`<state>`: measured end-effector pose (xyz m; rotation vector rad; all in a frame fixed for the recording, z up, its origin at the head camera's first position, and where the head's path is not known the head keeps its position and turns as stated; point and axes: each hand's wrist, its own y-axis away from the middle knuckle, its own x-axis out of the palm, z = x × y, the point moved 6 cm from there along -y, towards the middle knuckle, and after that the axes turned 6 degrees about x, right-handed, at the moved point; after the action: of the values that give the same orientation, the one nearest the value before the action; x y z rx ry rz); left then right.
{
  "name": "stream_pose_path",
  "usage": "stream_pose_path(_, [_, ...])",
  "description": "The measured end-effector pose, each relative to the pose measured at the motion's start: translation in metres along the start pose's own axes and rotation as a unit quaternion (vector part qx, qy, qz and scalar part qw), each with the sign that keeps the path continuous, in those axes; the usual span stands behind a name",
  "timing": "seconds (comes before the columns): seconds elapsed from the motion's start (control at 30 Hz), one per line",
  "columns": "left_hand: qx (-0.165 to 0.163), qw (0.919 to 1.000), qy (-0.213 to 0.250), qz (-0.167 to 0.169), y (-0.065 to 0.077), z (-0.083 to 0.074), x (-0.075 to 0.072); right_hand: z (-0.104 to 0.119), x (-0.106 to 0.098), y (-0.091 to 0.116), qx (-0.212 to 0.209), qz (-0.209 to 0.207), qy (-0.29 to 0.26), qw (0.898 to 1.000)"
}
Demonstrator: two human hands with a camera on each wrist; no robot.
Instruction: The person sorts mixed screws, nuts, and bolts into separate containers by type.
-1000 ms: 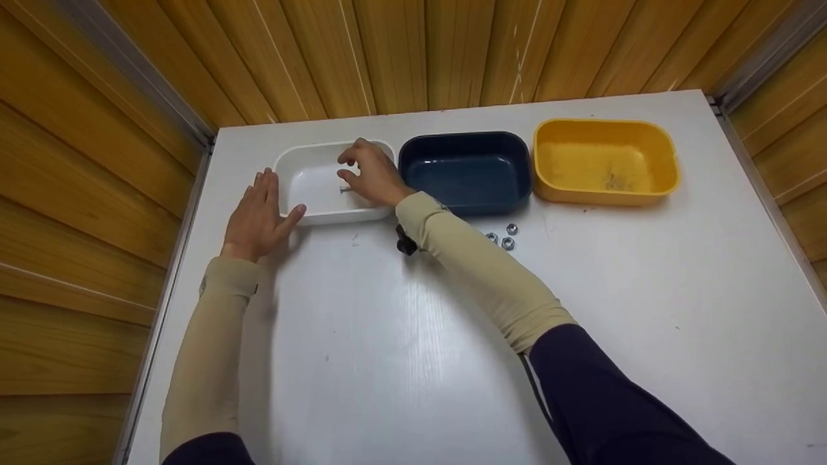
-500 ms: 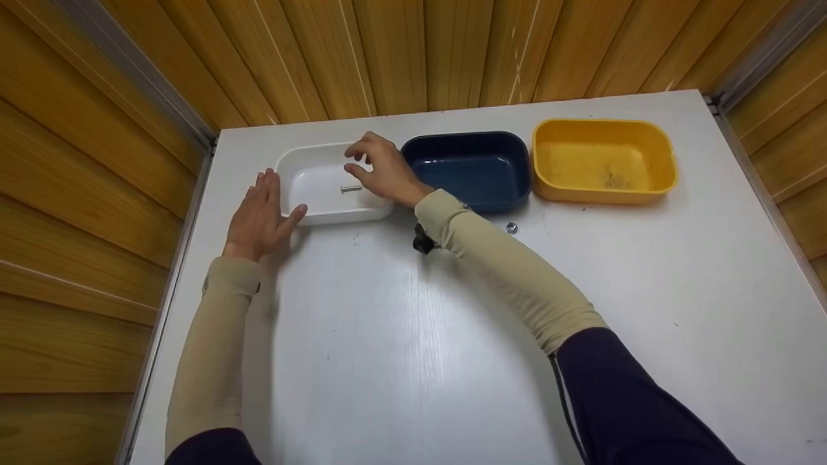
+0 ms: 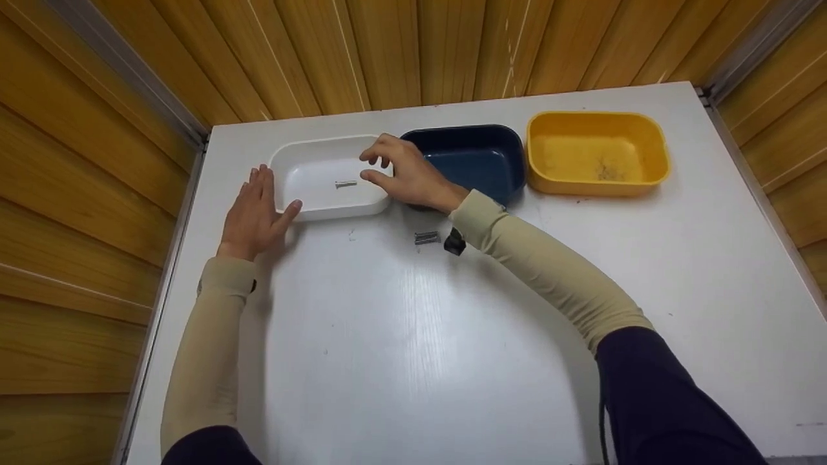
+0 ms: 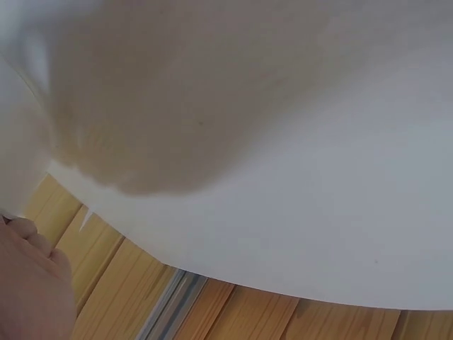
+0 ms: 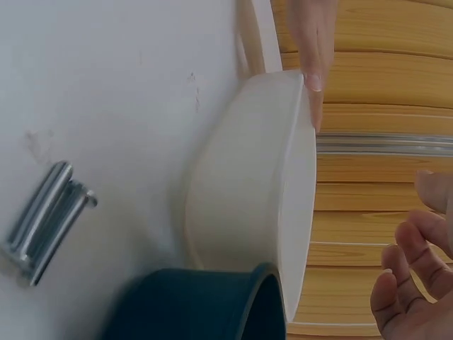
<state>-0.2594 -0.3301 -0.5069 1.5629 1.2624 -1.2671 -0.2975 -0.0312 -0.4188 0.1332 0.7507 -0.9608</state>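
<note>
At the left end of the white bin (image 3: 310, 210), my left hand (image 3: 252, 213) rests with straight fingers along the side and the thumb over the front rim. A single silver bolt (image 3: 345, 184) lies on that bin's floor. Above the bin's right end, beside the dark blue bin (image 3: 475, 135), hovers my right hand (image 3: 413, 171), fingers loosely bent and holding nothing. The right wrist view shows these spread fingers (image 5: 417, 248) above the rim level. Several bolts (image 3: 426, 237) lie side by side on the table below the right wrist, also large in the right wrist view.
A yellow bin (image 3: 597, 184) with dark marks on its floor stands right of the blue one. All three bins line up along the back of the white table (image 3: 413, 336). Wooden panels (image 3: 387, 51) enclose the back and sides.
My right hand has drawn back to the right, leaving the bolt in the white bin. Bolts on the table have come into view, while the nuts are now hidden behind the arm.
</note>
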Motion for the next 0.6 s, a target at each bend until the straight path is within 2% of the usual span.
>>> stream_pose_path(0.27, [-0.002,1.0000,0.008,-0.005,0.000,-0.001,-0.007,0.003,-0.010,0.019,-0.033,0.000,-0.005,0.999])
stream_pose_path(0.6, [0.000,1.0000,0.009,-0.001,0.001,-0.002,-0.002,-0.004,-0.004,0.044,-0.044,-0.007,-0.011,0.999])
